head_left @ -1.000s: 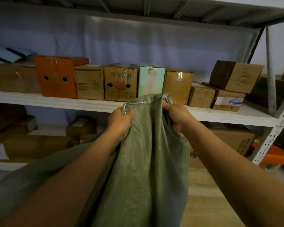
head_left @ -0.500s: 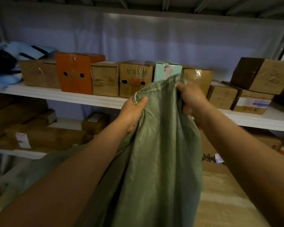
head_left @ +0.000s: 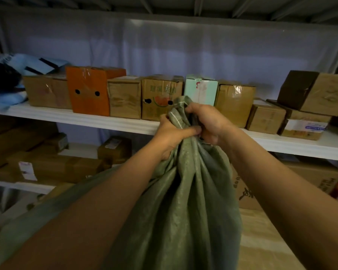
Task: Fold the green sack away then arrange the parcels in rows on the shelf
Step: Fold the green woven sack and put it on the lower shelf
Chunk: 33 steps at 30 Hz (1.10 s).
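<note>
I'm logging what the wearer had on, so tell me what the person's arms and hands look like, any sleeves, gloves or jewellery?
Both forearms are bare as far as the picture shows, with no sleeve in view. The left hand and right hand wear no gloves, and no ring, watch or wristband can be seen. The light is dim, so small details could be missed.

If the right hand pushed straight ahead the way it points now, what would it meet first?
Probably the pale mint box on the shelf, or the brown carton beside it. The right hand grips the green sack just before them; depth is unclear.
</note>
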Available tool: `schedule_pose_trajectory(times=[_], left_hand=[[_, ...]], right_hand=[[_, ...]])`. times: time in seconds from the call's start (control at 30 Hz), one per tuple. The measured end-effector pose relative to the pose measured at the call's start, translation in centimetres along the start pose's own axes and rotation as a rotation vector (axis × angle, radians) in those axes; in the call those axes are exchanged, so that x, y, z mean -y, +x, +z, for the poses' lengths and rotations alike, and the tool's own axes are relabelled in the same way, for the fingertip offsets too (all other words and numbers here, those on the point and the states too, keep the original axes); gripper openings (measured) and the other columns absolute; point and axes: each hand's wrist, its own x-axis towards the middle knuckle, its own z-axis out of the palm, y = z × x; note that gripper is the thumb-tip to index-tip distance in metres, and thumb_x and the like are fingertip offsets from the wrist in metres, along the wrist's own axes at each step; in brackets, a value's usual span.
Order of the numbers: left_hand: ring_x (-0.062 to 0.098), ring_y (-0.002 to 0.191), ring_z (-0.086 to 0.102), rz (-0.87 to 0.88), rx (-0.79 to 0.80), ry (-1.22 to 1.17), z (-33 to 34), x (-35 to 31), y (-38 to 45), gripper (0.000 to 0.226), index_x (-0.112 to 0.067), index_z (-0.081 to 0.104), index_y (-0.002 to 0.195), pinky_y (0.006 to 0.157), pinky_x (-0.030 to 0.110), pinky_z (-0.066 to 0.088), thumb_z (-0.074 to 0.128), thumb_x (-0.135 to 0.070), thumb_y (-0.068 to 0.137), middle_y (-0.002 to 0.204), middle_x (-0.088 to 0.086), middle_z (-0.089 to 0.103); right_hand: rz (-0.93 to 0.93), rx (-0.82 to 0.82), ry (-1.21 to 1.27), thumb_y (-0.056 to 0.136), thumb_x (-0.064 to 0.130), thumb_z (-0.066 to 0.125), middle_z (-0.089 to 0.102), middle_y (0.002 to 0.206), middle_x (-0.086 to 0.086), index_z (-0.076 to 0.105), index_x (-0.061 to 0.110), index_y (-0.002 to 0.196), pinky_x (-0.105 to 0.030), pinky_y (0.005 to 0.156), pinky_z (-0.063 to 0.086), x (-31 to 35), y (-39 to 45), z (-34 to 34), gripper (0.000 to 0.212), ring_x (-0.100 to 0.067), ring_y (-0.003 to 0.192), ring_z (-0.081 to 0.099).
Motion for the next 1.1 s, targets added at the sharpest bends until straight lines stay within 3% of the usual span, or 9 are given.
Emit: schedule_pose_trajectory(times=[0.13, 0.2, 0.3, 0.4, 0.5, 0.7, 0.87, 1.03, 1.1], left_hand=[[0.029, 0.103, 0.065, -0.008, 0.016, -0.028, -1.2, 0.3, 0.3, 0.035, -0.016, 0.065, 0.102, 0.097, 0.048, 0.050, 0.077, -0.001, 0.072, 0.109, 0.011, 0.069], [0.029, 0.102, 0.065, -0.034, -0.034, -0.011, -1.4, 0.4, 0.3, 0.033, -0.013, 0.066, 0.105, 0.095, 0.043, 0.052, 0.073, 0.001, 0.076, 0.108, 0.011, 0.069], [0.028, 0.097, 0.067, -0.016, -0.085, -0.006, -1.0, 0.1, 0.1, 0.029, -0.014, 0.068, 0.100, 0.090, 0.040, 0.054, 0.071, 0.002, 0.075, 0.105, 0.011, 0.071], [0.028, 0.092, 0.068, -0.018, -0.129, 0.016, -0.4, -0.3, -0.1, 0.023, -0.016, 0.068, 0.088, 0.084, 0.037, 0.056, 0.067, 0.004, 0.077, 0.096, 0.010, 0.071], [0.028, 0.089, 0.069, -0.076, -0.015, 0.017, -0.2, -1.0, -0.5, 0.021, -0.007, 0.068, 0.100, 0.087, 0.039, 0.056, 0.065, -0.006, 0.080, 0.100, 0.016, 0.071], [0.021, 0.103, 0.064, -0.137, 0.308, -0.207, -2.2, -2.9, -1.5, 0.048, -0.016, 0.066, 0.108, 0.097, 0.032, 0.047, 0.042, -0.054, 0.092, 0.106, 0.009, 0.069], [0.019, 0.114, 0.058, -0.209, 0.400, -0.141, -4.6, -1.3, -2.1, 0.068, -0.011, 0.052, 0.129, 0.100, 0.032, 0.045, 0.038, -0.063, 0.088, 0.125, 0.008, 0.061], [0.023, 0.147, 0.011, -0.208, 0.384, 0.985, -9.3, 1.1, -4.7, 0.116, -0.017, 0.003, 0.153, 0.118, 0.034, 0.015, 0.073, -0.057, 0.069, 0.159, 0.003, 0.015], [0.027, 0.148, -0.002, -0.304, 0.431, 1.133, -11.5, 3.3, -5.7, 0.136, -0.022, -0.010, 0.152, 0.120, 0.047, 0.010, 0.077, -0.065, 0.057, 0.162, 0.003, -0.006]], right_hand=[[-0.139, -0.004, -0.155, 0.089, 0.026, 0.058, 0.064, 0.094, -0.008, 0.063, 0.007, 0.098, -0.028, 0.080, 0.048, -0.5, -1.3, -2.2, 0.022, -0.022, 0.094, 0.060], [-0.234, -0.051, -0.318, 0.087, 0.037, 0.062, 0.060, 0.120, -0.003, 0.056, 0.013, 0.123, -0.025, 0.087, 0.044, -1.6, -2.1, -3.2, 0.045, -0.019, 0.114, 0.055], [-0.215, 0.058, -0.458, 0.066, 0.051, 0.072, 0.025, 0.154, 0.000, 0.015, 0.031, 0.150, -0.032, 0.107, 0.030, -4.2, -2.2, -3.4, 0.104, -0.015, 0.136, 0.029], [-0.221, 0.133, -0.507, 0.037, 0.074, 0.078, 0.014, 0.159, 0.005, -0.008, 0.048, 0.145, -0.047, 0.117, 0.021, -6.3, -1.3, -1.7, 0.141, -0.016, 0.143, 0.024], [-0.201, 0.144, -0.370, 0.027, 0.072, 0.083, 0.032, 0.151, -0.004, -0.002, 0.037, 0.148, -0.046, 0.115, 0.031, -7.2, -0.4, 0.2, 0.152, -0.018, 0.137, 0.036], [-0.334, 0.081, -0.201, 0.037, 0.062, 0.086, 0.060, 0.128, 0.000, 0.038, 0.020, 0.134, -0.033, 0.107, 0.042, -7.7, -0.4, 2.6, 0.117, -0.010, 0.120, 0.056], [-0.327, -0.098, -0.378, 0.070, 0.026, 0.082, 0.069, 0.111, 0.000, 0.062, 0.016, 0.116, -0.043, 0.099, 0.048, -7.9, -0.2, 2.9, 0.051, -0.016, 0.105, 0.064], [-0.262, -0.308, -0.553, 0.076, 0.025, 0.077, 0.069, 0.108, -0.009, 0.066, 0.017, 0.103, -0.036, 0.095, 0.048, -7.3, 1.0, 1.1, 0.031, -0.022, 0.101, 0.062], [-0.267, -0.367, -0.574, 0.076, 0.024, 0.077, 0.068, 0.110, -0.009, 0.065, 0.013, 0.110, -0.038, 0.095, 0.048, -6.6, 1.7, 0.1, 0.037, -0.023, 0.101, 0.061]])
